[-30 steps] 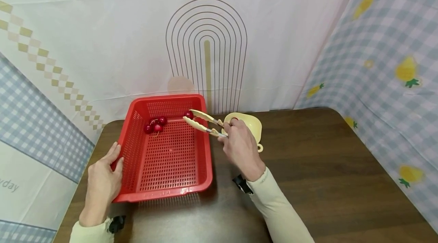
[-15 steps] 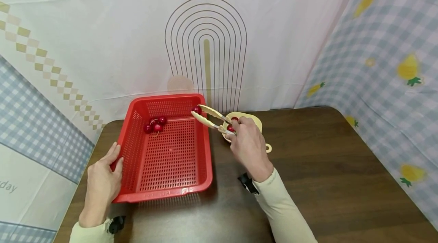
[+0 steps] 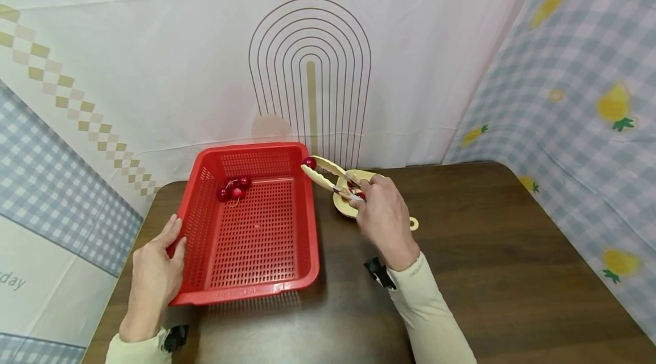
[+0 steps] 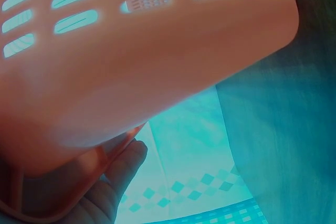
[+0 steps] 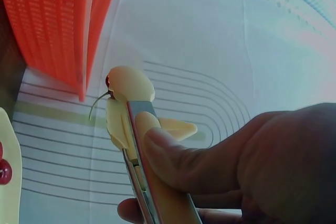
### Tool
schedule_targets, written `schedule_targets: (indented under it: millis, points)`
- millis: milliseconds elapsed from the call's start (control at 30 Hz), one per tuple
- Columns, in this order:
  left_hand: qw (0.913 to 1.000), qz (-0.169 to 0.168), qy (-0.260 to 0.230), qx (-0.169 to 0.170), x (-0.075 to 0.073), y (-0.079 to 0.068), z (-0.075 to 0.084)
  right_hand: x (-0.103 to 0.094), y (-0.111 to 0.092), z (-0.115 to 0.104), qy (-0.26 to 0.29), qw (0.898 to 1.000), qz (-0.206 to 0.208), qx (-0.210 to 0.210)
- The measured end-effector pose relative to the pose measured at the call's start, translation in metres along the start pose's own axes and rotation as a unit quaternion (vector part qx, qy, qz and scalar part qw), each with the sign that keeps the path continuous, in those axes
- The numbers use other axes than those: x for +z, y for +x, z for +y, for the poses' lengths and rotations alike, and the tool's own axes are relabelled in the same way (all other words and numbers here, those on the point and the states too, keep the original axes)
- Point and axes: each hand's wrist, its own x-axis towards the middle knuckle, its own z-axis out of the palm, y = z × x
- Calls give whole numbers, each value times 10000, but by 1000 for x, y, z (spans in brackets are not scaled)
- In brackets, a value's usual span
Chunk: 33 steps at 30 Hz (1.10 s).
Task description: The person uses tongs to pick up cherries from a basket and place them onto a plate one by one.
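Observation:
My left hand (image 3: 156,267) grips the left rim of a red perforated plastic basket (image 3: 256,291); in the left wrist view its fingers (image 4: 128,163) curl at the basket's rim. Several cherries (image 3: 234,188) with stems lie clustered at the basket's back left. My right hand (image 3: 384,219) holds cream-yellow tongs (image 3: 324,182) with metal arms. Between the tong tips a dark red cherry (image 3: 309,163) is pinched, at the basket's right back corner. In the right wrist view its stem (image 5: 94,106) hangs out. Beneath the hand sits a pale yellow dish (image 3: 344,206), partly hidden, with cherries (image 5: 4,171) in it.
The basket and the dish stand on a dark brown wooden table (image 3: 487,250). A white patterned cloth (image 3: 410,68) hangs close behind, and a blue checked cloth (image 3: 574,142) with fruit prints hangs at the right. A small ring handle (image 3: 414,224) sticks out of the dish.
My right hand has moved right with the tongs and the cherry, from inside the basket to its right rim near the dish. My left hand keeps its hold on the basket.

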Motion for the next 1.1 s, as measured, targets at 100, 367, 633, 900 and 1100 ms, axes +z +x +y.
schedule_targets:
  millis: [100, 367, 633, 900, 1100]
  points:
    - [10000, -25, -19, -48, 0, 0, 1, -2, 1, 4, 38, 9996, -190, 214]
    - [10000, -21, 39, -71, 1, -1, 0, -4, 3, 14, 268, 9957, -545, 697]
    - [10000, 6, 5, -33, -1, -1, 1, -8, 6, 25, 269, 9939, -621, 867]
    - [10000, -34, 14, -5, 0, -1, 1, -8, 7, 33, 340, 9922, -565, 1053]
    - [10000, -34, 34, 46, 0, 0, 0, -9, 7, 40, 342, 9892, -667, 1261]
